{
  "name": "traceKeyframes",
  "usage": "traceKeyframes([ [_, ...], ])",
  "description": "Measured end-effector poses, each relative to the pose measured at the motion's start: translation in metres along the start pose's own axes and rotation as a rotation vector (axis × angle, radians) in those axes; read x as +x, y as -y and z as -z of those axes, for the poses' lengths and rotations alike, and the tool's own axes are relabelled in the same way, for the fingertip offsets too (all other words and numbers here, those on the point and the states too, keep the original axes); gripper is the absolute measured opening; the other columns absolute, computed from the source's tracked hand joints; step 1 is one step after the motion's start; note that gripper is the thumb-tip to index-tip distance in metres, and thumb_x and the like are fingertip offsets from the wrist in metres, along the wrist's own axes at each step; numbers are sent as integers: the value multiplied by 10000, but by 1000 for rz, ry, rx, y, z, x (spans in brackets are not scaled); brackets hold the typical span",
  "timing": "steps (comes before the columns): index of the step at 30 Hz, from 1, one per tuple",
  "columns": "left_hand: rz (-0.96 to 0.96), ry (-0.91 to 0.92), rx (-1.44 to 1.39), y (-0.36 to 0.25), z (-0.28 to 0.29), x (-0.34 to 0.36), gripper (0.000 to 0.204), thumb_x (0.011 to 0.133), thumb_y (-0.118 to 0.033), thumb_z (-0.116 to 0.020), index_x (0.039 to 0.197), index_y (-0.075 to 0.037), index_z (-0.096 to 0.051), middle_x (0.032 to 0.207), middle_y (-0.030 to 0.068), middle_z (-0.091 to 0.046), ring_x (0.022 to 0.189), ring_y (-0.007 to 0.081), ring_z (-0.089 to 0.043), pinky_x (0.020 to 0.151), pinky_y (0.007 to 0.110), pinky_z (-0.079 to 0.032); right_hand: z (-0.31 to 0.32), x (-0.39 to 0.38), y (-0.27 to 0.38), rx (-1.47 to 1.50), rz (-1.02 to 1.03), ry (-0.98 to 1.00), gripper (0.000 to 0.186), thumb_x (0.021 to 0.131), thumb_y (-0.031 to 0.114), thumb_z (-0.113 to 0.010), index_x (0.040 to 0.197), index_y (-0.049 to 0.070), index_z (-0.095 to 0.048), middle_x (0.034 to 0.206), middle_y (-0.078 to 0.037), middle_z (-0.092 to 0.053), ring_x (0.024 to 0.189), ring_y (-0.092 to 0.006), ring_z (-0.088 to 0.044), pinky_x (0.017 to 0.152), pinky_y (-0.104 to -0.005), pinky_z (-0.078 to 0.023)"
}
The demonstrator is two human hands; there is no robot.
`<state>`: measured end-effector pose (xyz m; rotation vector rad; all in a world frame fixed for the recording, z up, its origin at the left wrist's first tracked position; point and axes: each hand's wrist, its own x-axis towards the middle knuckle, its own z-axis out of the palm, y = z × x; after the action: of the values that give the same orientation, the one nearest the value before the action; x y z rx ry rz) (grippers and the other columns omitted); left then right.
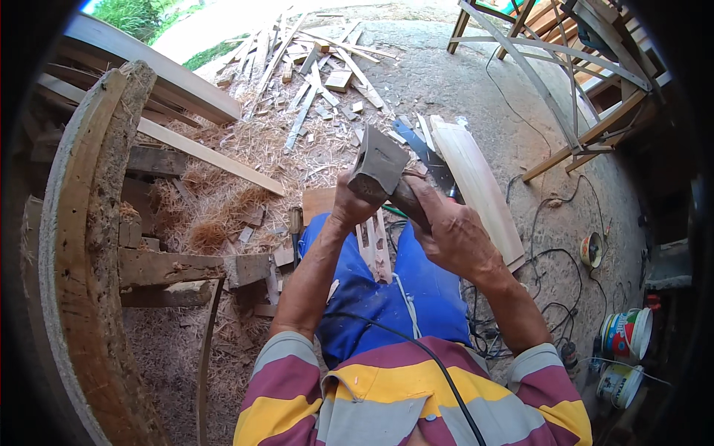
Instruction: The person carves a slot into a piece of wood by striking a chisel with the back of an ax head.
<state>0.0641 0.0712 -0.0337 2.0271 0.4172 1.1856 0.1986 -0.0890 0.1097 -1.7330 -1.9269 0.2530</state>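
In front of my chest I hold a mallet-like tool with a blocky, flared grey head [381, 160] and a brown wooden handle [410, 207]. My left hand [352, 202] is closed beneath the head, its fingers partly hidden. Wrapped round the handle is my right hand [455, 229]. Below them, between my knees, lies a narrow piece of wood [374, 253] with slots cut in it. A dark-handled tool [296, 223] stands beside my left thigh; its lower part cannot be made out.
A thick curved timber [78, 245] rises at left. Shavings and offcuts [316, 70] litter the floor ahead. A handsaw [425, 152] lies beside a pale plank [476, 186]. Black cables [547, 256], paint buckets [626, 333] and a wooden trestle [554, 89] are at right.
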Motion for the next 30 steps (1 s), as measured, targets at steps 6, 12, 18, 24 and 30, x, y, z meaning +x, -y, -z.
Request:
traceKeyframes([
  [6, 50, -54, -175, 12, -3, -5, 288, 733, -60, -721, 1020, -37, -715, 929, 107, -747, 853, 205, -732, 771, 336, -577, 28, 11, 37, 44, 112, -366, 638, 807, -32, -667, 1381, 81, -411, 991, -216, -668, 889, -421, -684, 711, -457, -548],
  [12, -63, 4, 18, 1, 1, -4, 316, 843, -124, -761, 1141, -55, -683, 1109, 77, -698, 1031, 231, -667, 882, 392, -534, -9, 3, -6, -87, -40, 115, 645, 832, 19, -638, 1423, 85, -389, 932, -238, -667, 847, -433, -686, 701, -517, -547],
  [18, 161, 78, -142, 23, 2, -10, 299, 784, -68, -795, 1068, -64, -701, 1043, 44, -722, 959, 146, -689, 838, 349, -563, 20, 18, 25, 11, 30, -180, 605, 844, 33, -639, 1395, 85, -393, 978, -228, -663, 855, -446, -673, 694, -508, -545],
  [24, -98, 58, 20, -27, -15, -34, 412, 741, -83, -730, 1143, -32, -652, 1153, 191, -644, 1079, 373, -632, 911, 451, -506, -18, -21, -19, 0, -160, 206, 537, 867, 69, -630, 1360, 85, -418, 945, -226, -667, 920, -447, -666, 765, -503, -516],
  [30, 232, -115, -41, -2, -6, 10, 198, 758, -136, -766, 797, -50, -592, 679, 91, -615, 603, 190, -615, 567, 356, -496, -25, -31, -17, 326, -345, -54, 544, 874, 119, -693, 1367, 95, -464, 993, -251, -656, 960, -429, -671, 821, -470, -521],
])
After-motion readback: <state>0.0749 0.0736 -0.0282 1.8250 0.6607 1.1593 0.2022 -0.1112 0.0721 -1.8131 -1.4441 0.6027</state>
